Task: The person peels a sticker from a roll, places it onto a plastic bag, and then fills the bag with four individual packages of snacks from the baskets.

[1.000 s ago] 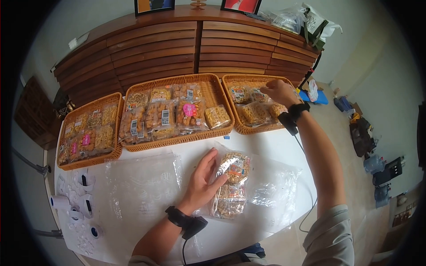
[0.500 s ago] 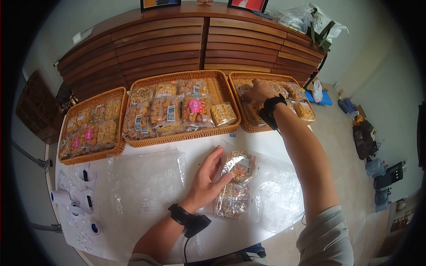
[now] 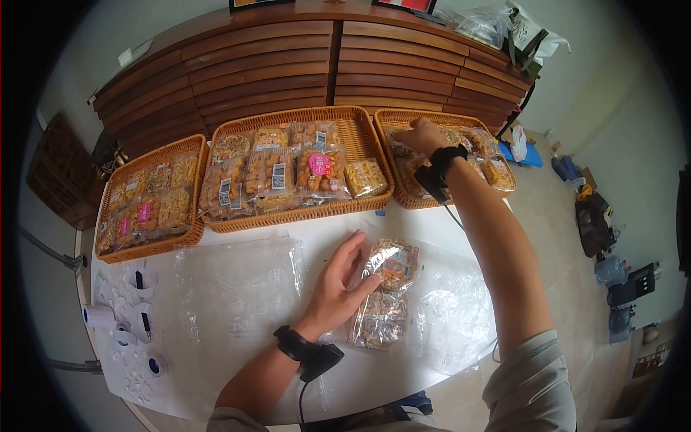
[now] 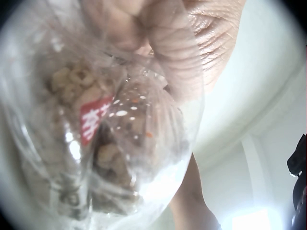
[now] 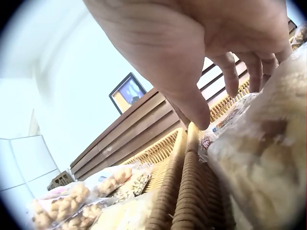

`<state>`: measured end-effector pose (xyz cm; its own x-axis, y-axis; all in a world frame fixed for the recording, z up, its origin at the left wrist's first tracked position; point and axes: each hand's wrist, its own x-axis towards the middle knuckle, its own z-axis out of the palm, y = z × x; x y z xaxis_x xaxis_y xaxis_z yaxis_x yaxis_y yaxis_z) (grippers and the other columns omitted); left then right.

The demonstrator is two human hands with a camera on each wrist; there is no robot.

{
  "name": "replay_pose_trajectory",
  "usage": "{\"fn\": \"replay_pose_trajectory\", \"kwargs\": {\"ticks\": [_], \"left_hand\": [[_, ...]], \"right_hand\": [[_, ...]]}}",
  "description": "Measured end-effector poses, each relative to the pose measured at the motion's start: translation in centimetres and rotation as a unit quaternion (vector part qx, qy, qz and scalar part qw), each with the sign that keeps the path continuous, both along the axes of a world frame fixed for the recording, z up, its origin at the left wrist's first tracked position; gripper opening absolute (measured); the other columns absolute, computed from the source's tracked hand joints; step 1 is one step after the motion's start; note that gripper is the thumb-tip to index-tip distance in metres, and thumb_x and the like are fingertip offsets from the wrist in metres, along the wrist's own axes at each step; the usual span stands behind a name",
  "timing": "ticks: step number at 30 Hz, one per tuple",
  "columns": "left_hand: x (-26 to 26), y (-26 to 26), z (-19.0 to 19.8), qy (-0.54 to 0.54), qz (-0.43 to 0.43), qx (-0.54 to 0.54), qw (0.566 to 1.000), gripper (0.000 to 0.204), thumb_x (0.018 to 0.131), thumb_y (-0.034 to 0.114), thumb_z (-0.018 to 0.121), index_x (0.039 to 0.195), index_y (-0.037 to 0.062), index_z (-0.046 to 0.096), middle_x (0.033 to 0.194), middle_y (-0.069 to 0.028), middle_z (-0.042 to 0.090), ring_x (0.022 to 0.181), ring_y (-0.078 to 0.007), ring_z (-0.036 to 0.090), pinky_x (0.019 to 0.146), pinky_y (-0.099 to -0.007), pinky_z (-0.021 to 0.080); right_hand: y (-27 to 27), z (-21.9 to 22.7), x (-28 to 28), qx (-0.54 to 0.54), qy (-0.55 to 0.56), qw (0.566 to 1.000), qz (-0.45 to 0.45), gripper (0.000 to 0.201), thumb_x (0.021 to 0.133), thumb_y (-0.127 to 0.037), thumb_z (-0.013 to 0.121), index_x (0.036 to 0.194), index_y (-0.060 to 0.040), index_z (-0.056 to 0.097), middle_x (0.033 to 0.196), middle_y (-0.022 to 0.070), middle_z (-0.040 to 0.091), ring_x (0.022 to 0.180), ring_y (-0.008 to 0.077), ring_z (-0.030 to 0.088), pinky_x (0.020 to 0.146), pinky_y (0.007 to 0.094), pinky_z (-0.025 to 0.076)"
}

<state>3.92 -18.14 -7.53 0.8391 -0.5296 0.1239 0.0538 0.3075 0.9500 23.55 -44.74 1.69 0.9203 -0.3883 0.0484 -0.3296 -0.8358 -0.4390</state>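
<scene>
In the head view the left hand [image 3: 338,288] holds a clear plastic bag [image 3: 403,327] at its left side, thumb over the top. Packets of puffed snacks [image 3: 392,266] lie inside the bag in a column; the left wrist view shows a red label [image 4: 93,117] through the film. The right hand [image 3: 425,137] is over the left end of the right-hand wicker basket [image 3: 450,114]. Its thumb and fingers [image 5: 228,79] point down, spread apart, above a flat packet [image 5: 235,112]; whether the thumb touches it I cannot tell.
Two more wicker baskets of packets, a middle one [image 3: 288,219] and a left one [image 3: 162,248], stand beside it. Flat clear bags [image 3: 237,295] lie on the white table [image 3: 194,399]. Tape rolls [image 3: 99,317] and paper scraps are at the left edge; a wooden cabinet [image 3: 259,65] stands behind.
The right hand has moved left across the right-hand basket, from its middle to its left end. The left hand still holds the bag. The head view has shifted slightly.
</scene>
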Motion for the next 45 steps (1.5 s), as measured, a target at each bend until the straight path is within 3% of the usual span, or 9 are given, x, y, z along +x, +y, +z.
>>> {"fn": "replay_pose_trajectory", "kwargs": {"ticks": [9,15,21,27,29,33,36,39,45], "left_hand": [[0.1,0.1,0.3,-0.004,-0.017,0.011,1.0,0.073,0.093,-0.001,0.063,0.154,-0.0041,0.022,0.155,-0.0229,0.034,0.144,-0.026,0.035,0.118,-0.0376,0.028],[0.0,0.2,0.4,-0.009,-0.015,0.013,1.0,0.073,0.094,-0.001,0.062,0.154,-0.0041,0.021,0.155,-0.0229,0.034,0.144,-0.0259,0.035,0.118,-0.0375,0.028],[0.0,0.2,0.5,-0.008,-0.017,0.019,1.0,0.073,0.093,0.0,0.063,0.153,-0.0045,0.022,0.155,-0.0232,0.034,0.144,-0.026,0.034,0.119,-0.0373,0.027],[0.1,0.2,0.6,-0.005,-0.022,0.016,1.0,0.073,0.093,0.0,0.063,0.153,-0.0041,0.022,0.155,-0.0228,0.034,0.144,-0.0259,0.034,0.119,-0.0372,0.027],[0.1,0.2,0.6,-0.008,-0.021,0.019,1.0,0.073,0.093,-0.001,0.063,0.153,-0.0039,0.022,0.155,-0.0225,0.034,0.144,-0.0258,0.034,0.119,-0.0372,0.027],[0.0,0.1,0.3,-0.003,-0.02,0.012,1.0,0.072,0.093,-0.001,0.062,0.153,-0.0039,0.023,0.155,-0.0223,0.034,0.145,-0.0259,0.034,0.119,-0.0372,0.027],[0.0,0.2,0.5,-0.001,-0.014,0.013,1.0,0.072,0.092,0.0,0.065,0.153,-0.0038,0.025,0.154,-0.0225,0.035,0.144,-0.0272,0.035,0.118,-0.0379,0.029],[0.0,-0.1,0.0,0.0,-0.002,0.002,1.0,0.073,0.09,0.004,0.069,0.151,-0.0037,0.029,0.151,-0.0228,0.039,0.142,-0.0296,0.039,0.117,-0.0391,0.033],[0.0,0.1,0.1,0.001,-0.001,0.003,1.0,0.073,0.09,0.004,0.069,0.151,-0.0037,0.029,0.152,-0.0224,0.039,0.142,-0.0291,0.039,0.117,-0.0388,0.033]], "right_hand": [[-0.6,0.5,1.1,0.076,0.054,0.995,-0.029,0.045,0.076,-0.033,0.079,0.097,0.0062,0.072,0.099,0.0251,0.072,0.095,0.0345,0.072,0.079,0.039,0.058],[-0.2,-0.8,1.4,-0.089,0.013,0.995,-0.033,0.048,0.076,-0.034,0.077,0.101,0.0059,0.072,0.104,0.0258,0.071,0.099,0.0356,0.071,0.087,0.0399,0.057],[-1.8,0.0,1.3,0.075,0.038,0.996,-0.029,0.044,0.075,-0.033,0.079,0.095,0.0059,0.073,0.092,0.0232,0.073,0.087,0.032,0.073,0.079,0.0381,0.058],[-1.9,0.6,0.5,0.13,0.038,0.99,-0.046,0.041,0.075,-0.028,0.082,0.091,0.0088,0.072,0.081,0.0198,0.072,0.073,0.0258,0.071,0.068,0.0366,0.055],[-2.4,0.6,0.1,0.127,0.033,0.991,0.013,0.04,0.077,-0.026,0.081,0.09,0.0101,0.072,0.08,0.0194,0.072,0.069,0.0251,0.07,0.061,0.0366,0.054],[-2.5,1.0,0.0,0.235,0.036,0.971,-0.015,0.036,0.08,-0.021,0.079,0.091,0.0116,0.071,0.079,0.0193,0.072,0.061,0.0246,0.069,0.051,0.0367,0.053],[-1.3,1.7,-0.8,0.174,0.034,0.984,-0.014,0.036,0.08,-0.021,0.079,0.094,0.011,0.071,0.079,0.0198,0.072,0.06,0.0269,0.07,0.045,0.0372,0.052],[-1.8,0.4,-1.0,0.25,-0.005,0.968,-0.018,0.041,0.08,-0.027,0.08,0.097,0.0099,0.071,0.086,0.0224,0.073,0.074,0.0302,0.074,0.058,0.0401,0.057],[-4.0,0.4,-1.2,0.038,-0.065,0.995,-0.071,0.051,0.082,-0.035,0.076,0.103,0.011,0.069,0.104,0.0322,0.069,0.102,0.0394,0.069,0.087,0.0437,0.054]]}}
